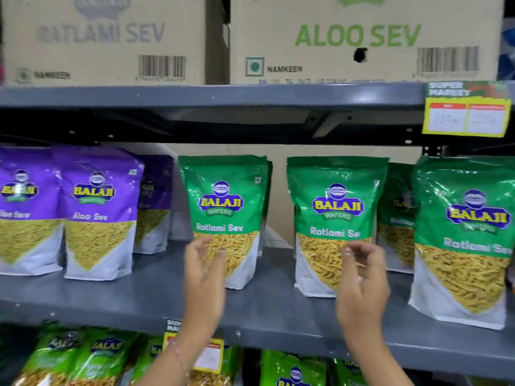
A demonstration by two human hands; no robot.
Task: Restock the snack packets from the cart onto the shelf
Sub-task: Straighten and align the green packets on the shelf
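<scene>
Hands hover in front of the grey metal shelf [264, 310], both empty. The left hand [204, 270] has its fingers loosely spread and curled, close before the lower part of a green Ratlami Sev pouch [225, 210] standing upright on the shelf; whether it touches the pouch I cannot tell. The right hand [362, 280] has its fingers bent and narrowly parted, just before a second green Ratlami Sev pouch [335, 215] to the right, which also stands upright. Further right and nearer stands a third green pouch [462, 238]. To the left stand purple Aloo Sev pouches [99, 213]. Above, on the top shelf, sit two brown cardboard cartons [362, 37]. A yellow price tag [466, 115] hangs at the upper right. The cart is out of view.
</scene>
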